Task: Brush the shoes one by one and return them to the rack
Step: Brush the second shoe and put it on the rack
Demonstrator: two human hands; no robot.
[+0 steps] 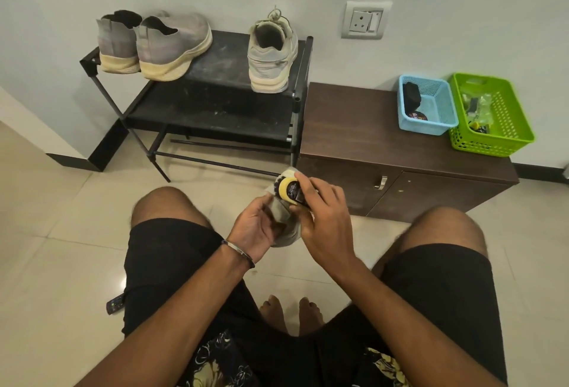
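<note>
My left hand (257, 222) grips a pale grey shoe (281, 214) between my knees, its toe pointing away from me. My right hand (320, 217) holds a yellow-backed brush (289, 188) with black bristles against the shoe's upper. Most of the shoe is hidden by both hands. On the top shelf of the black rack (221, 78) stand a pair of grey slip-on sneakers (154, 44) at the left and one laced grey shoe (272, 53) at the right.
A brown low cabinet (369, 140) stands right of the rack, carrying a blue basket (428, 106) and a green basket (492, 115). A wall socket (365, 20) is above it. A remote control (114, 304) lies on the tiled floor by my left thigh.
</note>
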